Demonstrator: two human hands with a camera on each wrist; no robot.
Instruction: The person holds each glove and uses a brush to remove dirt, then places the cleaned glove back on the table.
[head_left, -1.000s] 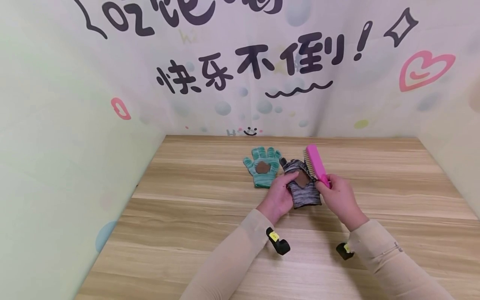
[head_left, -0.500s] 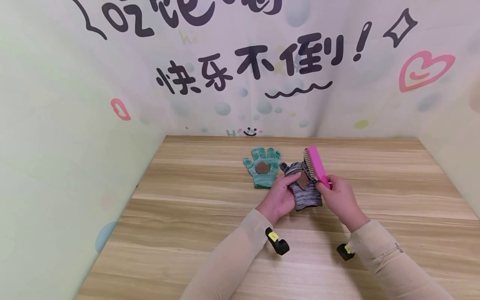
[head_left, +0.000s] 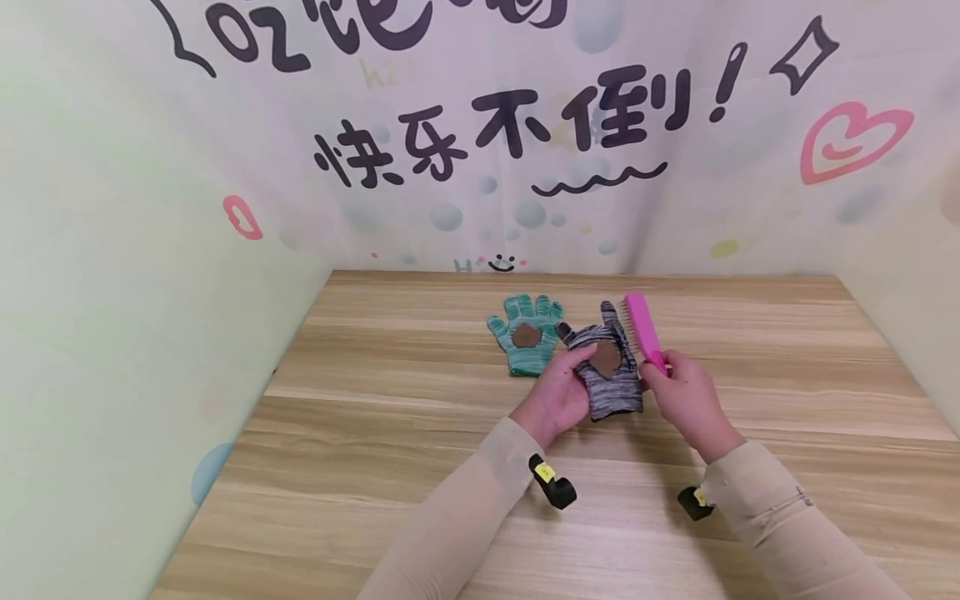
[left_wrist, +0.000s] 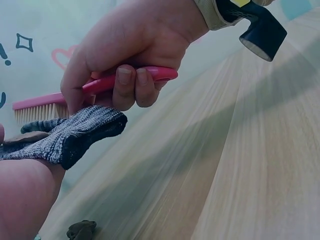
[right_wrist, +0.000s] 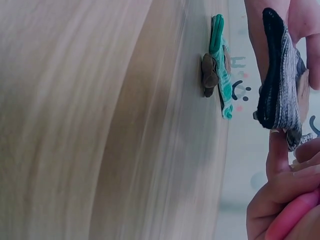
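In the head view the left hand [head_left: 557, 398] holds a dark grey knitted glove [head_left: 617, 392] with a brown patch, its thumb pressed on the palm side. The right hand [head_left: 688, 402] grips the handle of a pink brush [head_left: 642, 323], whose bristles face the glove's right side. The left wrist view shows the right hand [left_wrist: 135, 50] with fingers curled round the brush [left_wrist: 40, 102], close above the glove [left_wrist: 90, 127]. In the right wrist view a fingertip of the right hand touches the cuff end of the glove [right_wrist: 285, 85].
A teal glove [head_left: 532, 358] with a brown patch lies flat on the wooden table [head_left: 375, 433], just left of the grey one. In the right wrist view a small brown lump [right_wrist: 209, 75] is beside the teal glove. A printed cloth [head_left: 420, 233] hangs behind the table.
The brush has moved slightly right, off the grey glove's surface. One of that glove's fingers now stands up beside the bristles. The left hand keeps its hold, and the teal glove has not moved.
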